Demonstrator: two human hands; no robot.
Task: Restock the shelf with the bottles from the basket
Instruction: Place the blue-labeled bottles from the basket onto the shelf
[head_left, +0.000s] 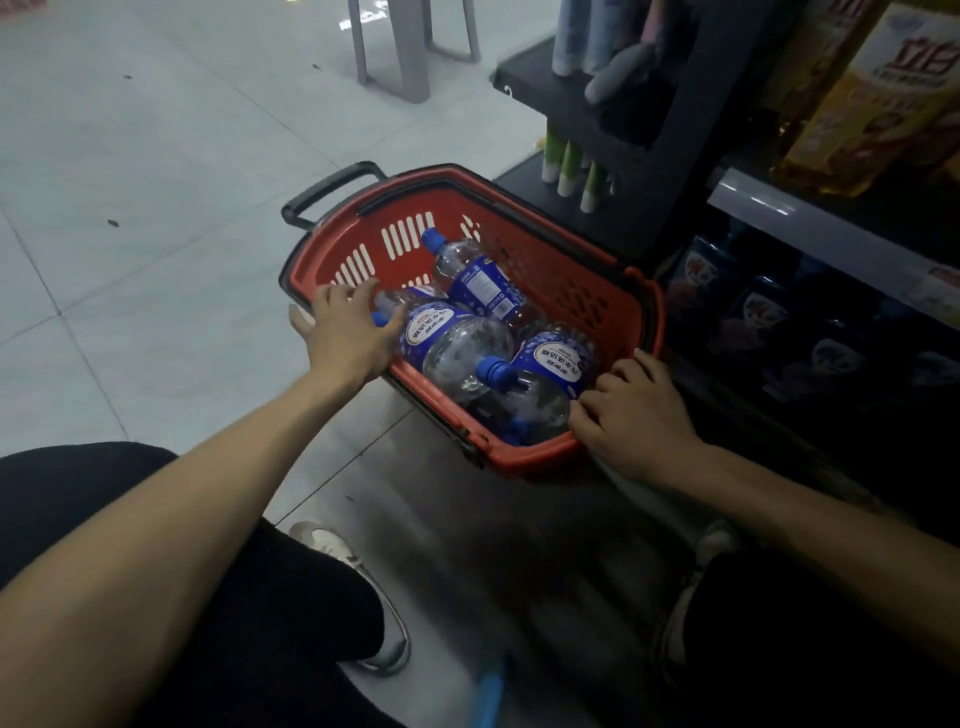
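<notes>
So the person is crouching over the red basket, which is sitting on the floor just left of the shelf. The bottles are all lying on their sides inside the basket, piled loosely against each other.

The left hand is reaching in over the basket's left rim, fingers spread and relaxed, right at the cap end of the middle bottle. It isn't gripping anything. The right hand is sitting at the basket's near right corner with its fingers bent and the tips against the nearest bottle. I can't tell if it's actually gripping rim or bottle.

What I'm worrying about: they're round, clear and probably slick, so pulling one out is likely sending the others rolling, especially the far bottle leaning on the pile. Lifting by the cap end one-handed is asking for a swing and a drop. And the dark packs right of the basket are looking crowded, so bumping them seems easy.
</notes>
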